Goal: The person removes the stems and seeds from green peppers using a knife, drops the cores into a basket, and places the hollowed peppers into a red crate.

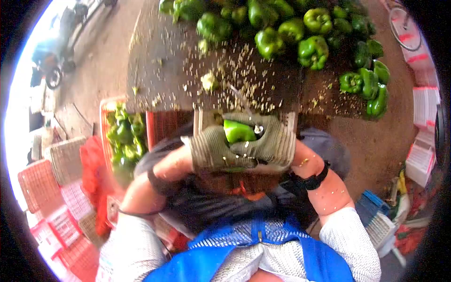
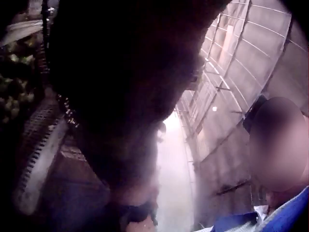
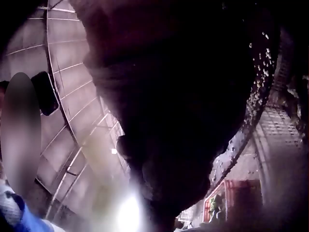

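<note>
Close in front of the body, both hands wear ribbed grey-green gloves in the head view. My left hand grips a cut green bell pepper, whose bright side shows between the hands. Beside it, my right hand curls round the dark handle of what looks like a small knife, its thin pale blade blurred and slanting toward the table. Under the hands sits a beige crate, largely covered by them. Both wrist views show the hands only as dark silhouettes, their fingers hidden.
A dark table strewn with seeds bears a heap of whole green peppers at the far right. A pepper core lies near its front edge. At the left stand an orange crate of pepper pieces and a red crate.
</note>
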Demonstrator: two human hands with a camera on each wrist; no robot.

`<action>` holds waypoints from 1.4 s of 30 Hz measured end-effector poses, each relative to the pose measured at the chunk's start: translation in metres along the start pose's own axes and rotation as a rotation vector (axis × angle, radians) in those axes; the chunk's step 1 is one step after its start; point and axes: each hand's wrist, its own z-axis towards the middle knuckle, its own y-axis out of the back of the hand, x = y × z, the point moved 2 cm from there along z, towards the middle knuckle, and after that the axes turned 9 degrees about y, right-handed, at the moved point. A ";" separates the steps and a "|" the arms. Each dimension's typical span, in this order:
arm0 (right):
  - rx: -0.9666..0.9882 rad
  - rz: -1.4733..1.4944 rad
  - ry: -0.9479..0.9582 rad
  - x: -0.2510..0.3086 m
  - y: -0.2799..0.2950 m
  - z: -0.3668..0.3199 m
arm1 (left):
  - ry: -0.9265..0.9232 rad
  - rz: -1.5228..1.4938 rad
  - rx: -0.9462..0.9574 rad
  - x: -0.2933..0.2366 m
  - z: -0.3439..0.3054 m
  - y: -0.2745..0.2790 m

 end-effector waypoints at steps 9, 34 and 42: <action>0.144 -0.028 -0.181 0.031 -0.001 0.009 | 0.233 -0.440 0.032 0.010 -0.011 0.003; 0.027 0.018 0.046 0.005 0.009 -0.012 | 0.102 0.519 -0.001 -0.014 0.016 -0.005; 0.078 0.100 -0.085 0.017 0.002 -0.003 | 0.056 0.296 0.037 -0.006 -0.009 0.006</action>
